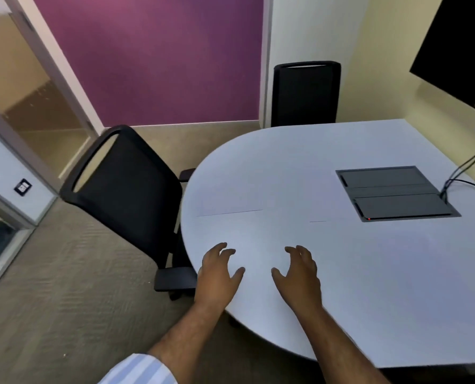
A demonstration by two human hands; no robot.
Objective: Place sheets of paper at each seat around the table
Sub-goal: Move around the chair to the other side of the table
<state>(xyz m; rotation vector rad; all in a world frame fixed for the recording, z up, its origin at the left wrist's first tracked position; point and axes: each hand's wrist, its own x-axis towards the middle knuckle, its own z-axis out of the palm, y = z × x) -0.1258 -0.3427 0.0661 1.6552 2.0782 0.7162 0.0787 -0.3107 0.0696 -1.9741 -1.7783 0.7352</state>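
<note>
— Two chairs, one desk (341,273). Where are the sheets?
— Hard to see, white on white. One sheet (230,199) lies beyond the left hand's fingers (226,252), by the near chair (128,189); another's edge (318,221) shows beyond the right hand's.
— And the hands?
— Left hand (217,275) and right hand (300,275) hover with fingers spread, curled and empty.
— Best approach?
— I'd press flat, slide one sheet, square it to each seat, far chair (305,95) too.
</note>
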